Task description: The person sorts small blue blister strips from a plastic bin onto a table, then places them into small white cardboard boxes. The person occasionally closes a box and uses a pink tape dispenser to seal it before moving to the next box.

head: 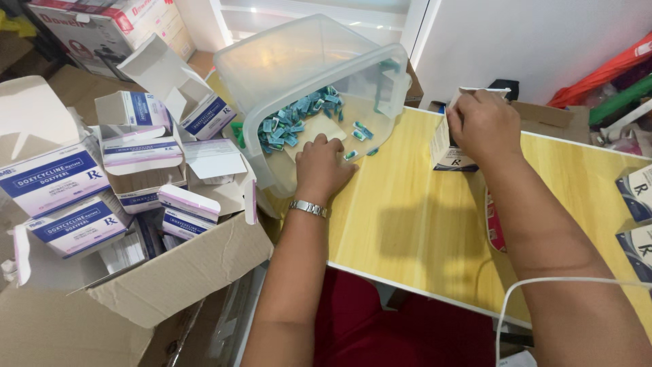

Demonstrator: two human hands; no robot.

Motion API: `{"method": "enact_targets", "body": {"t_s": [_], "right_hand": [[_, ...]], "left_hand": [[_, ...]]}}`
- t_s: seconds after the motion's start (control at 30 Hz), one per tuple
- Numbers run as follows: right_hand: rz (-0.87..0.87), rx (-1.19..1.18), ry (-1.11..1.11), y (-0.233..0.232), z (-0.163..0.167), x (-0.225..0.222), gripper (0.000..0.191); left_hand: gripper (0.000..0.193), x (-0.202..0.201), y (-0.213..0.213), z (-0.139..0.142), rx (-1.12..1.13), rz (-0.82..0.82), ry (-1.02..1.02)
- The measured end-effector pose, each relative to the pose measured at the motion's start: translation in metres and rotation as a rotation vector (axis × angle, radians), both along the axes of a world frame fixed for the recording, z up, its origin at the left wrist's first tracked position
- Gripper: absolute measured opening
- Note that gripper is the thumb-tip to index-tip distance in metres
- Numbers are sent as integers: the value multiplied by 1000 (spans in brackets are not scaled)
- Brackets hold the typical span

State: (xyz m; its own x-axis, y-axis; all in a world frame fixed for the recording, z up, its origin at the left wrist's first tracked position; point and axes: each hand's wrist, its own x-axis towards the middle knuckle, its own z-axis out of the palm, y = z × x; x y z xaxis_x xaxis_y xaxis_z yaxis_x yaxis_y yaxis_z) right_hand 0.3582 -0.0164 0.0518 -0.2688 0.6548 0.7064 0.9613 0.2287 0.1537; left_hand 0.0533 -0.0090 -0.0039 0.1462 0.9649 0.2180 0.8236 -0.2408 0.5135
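Table (407, 224): pale yellow wood-grain top with a white edge, seen from above; it carries all the work.

Cardboard carton (176, 272): brown, open, standing left of the table. It is heaped with white-and-blue medicine boxes (61, 183), many with flaps open, so they appear to be already handled; contents not visible.

Plastic tub (319, 88): clear, tipped on its side at the table's far left corner, mouth facing the person. The tilt puts its load within easy reach. Inside lies a loose pile of small blue-green packets (292, 122), with a few spilled near the rim.

Left hand (324, 166): wrist bears a metal watch (308, 208). The hand rests palm down at the tub's mouth, fingers curled and drawn together over the nearest packets. Whether it actually grips 1 cannot be told, since the fingertips are hidden.

Right hand (483, 126): pinches the top flap of 1 small white box (448, 151), which stands upright on the table just right of the tub, steadied from above with its flap raised.

2 more boxes (635, 217) sit at the right edge.
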Motion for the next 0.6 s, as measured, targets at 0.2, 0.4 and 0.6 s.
{"method": "enact_targets", "body": {"t_s": [0.2, 0.4, 0.6], "right_hand": [[-25, 0, 175, -9, 25, -29, 24], [-15, -630, 465, -21, 3, -101, 37], [26, -598, 471, -10, -36, -129, 43]], "left_hand": [[40, 1, 4, -5, 106, -20, -49], [27, 8, 6, -6, 121, -15, -7], [28, 8, 5, -9, 215, -61, -91]]}}
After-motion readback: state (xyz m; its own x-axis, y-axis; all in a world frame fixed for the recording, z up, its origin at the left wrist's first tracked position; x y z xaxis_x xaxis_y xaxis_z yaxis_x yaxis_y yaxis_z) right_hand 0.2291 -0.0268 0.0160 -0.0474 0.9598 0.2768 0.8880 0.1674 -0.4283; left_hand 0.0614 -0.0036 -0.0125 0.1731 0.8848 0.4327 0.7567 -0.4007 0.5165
